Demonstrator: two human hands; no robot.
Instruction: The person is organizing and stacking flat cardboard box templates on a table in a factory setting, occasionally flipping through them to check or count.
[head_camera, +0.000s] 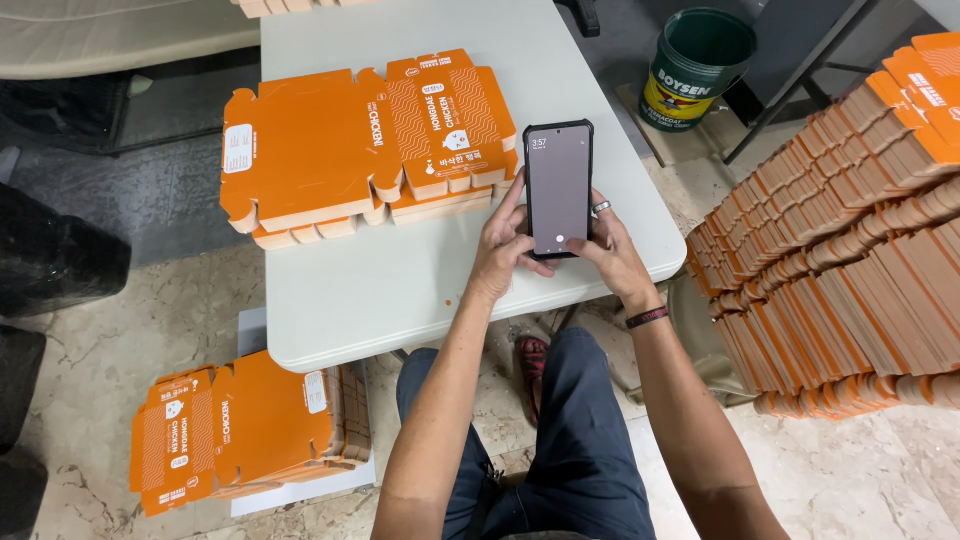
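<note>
Head view: both hands grip a black rubber-cased smartphone (558, 188), slab-shaped, glossy grey screen lit, held upright over the near right edge of the smooth pale grey plastic worktop (380, 290). Left hand (503, 250) wraps the phone's left side, thumb on the lower screen. Right hand (612, 248) cups the right side, metal ring on one finger, dark band on the wrist. At 10 o'clock from the phone, a stack of flat orange die-cut cardboard box blanks (360, 150) lies on the worktop, matte, with notched flaps. At 8 o'clock, a second orange blank stack (240, 425) sits on the marbled stone floor (130, 330). At 3 o'clock, tall slumped rows of orange blanks (850, 230). At 1 o'clock, a round green paint bucket (698, 65). Dark blue trousers (560, 440) below.
</note>
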